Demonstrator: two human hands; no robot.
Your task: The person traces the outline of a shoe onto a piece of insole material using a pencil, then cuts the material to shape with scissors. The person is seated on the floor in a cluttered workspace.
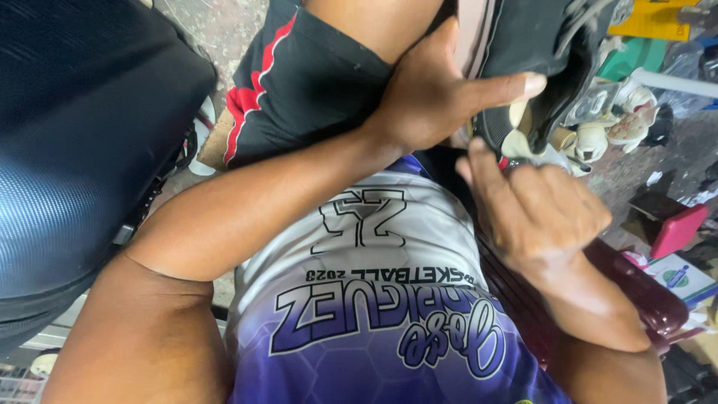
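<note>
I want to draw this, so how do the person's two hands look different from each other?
The left hand lies flat against the black shoe, thumb stretched straight out along it; the right hand is curled, fingers bent inward. The left hand sits higher in the picture, beside the knee; the right hand sits lower, under the shoe's edge. Both are bare and work at the same shoe.

L arm is bent sharply at the elbow, forearm angled up across the torso. L hand is spread, palm down, thumb stretched out to the right. R forearm rises from lower right; R hand is loosely curled, back to camera, thumb raised toward the L thumb.
</note>
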